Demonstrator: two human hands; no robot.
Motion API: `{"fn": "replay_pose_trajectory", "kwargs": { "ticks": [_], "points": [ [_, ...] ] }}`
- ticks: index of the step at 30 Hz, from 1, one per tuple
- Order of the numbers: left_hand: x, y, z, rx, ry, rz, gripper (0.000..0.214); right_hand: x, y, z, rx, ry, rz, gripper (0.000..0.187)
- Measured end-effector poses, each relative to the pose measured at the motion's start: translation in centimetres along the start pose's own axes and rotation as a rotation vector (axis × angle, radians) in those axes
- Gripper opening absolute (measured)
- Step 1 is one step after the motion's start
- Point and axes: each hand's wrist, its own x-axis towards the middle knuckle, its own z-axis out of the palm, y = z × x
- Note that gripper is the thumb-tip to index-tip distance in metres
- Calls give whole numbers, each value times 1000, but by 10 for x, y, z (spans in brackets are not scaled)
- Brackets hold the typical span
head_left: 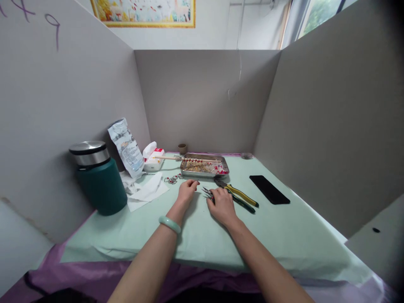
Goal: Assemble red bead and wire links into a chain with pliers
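My left hand, with a pale green bangle at the wrist, is closed in a pinch above the cloth. Whatever its fingertips hold is too small to make out. My right hand is wrapped round small pointed pliers, whose jaws point toward my left fingertips. Large pliers with yellow and green handles lie just beyond my right hand. A chain with red beads rests to the left of my left hand. Behind both hands stands a metal tray of small gold and red pieces.
A wooden stick with red beads lies across the tray. On the left stand a green flask, a silvery pouch, a tissue pack and white paper. A black phone-like slab lies right. Grey partitions surround the table.
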Motion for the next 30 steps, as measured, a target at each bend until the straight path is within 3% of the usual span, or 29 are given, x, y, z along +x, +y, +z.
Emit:
{"fn": "replay_pose_trajectory", "kwargs": {
  "ticks": [5,8,12,15,17,20,24,27,30],
  "points": [
    [-5,5,1,-92,-43,-53,19,2,3,-1,137,48,-5,19],
    [-10,11,-1,-190,-122,-93,28,3,5,-5,330,123,16,28],
    [-15,16,-2,-286,-238,-140,35,5,4,-8,855,106,154,27],
    [-17,17,-1,-305,-282,-152,34,8,3,-10,1317,-29,275,29],
    [-17,17,0,-301,-289,-152,34,9,3,-12,1499,-136,330,33],
    [-15,16,1,-275,-282,-151,32,9,3,-14,1579,-208,384,34],
    [-14,11,3,-183,-262,-134,26,10,2,-16,1543,-121,418,30],
    [-15,5,7,-68,-241,-88,19,21,-8,-21,1485,-46,336,26],
    [-15,6,15,59,-206,-16,18,43,-34,-28,1386,-83,194,19]
  ]
}}
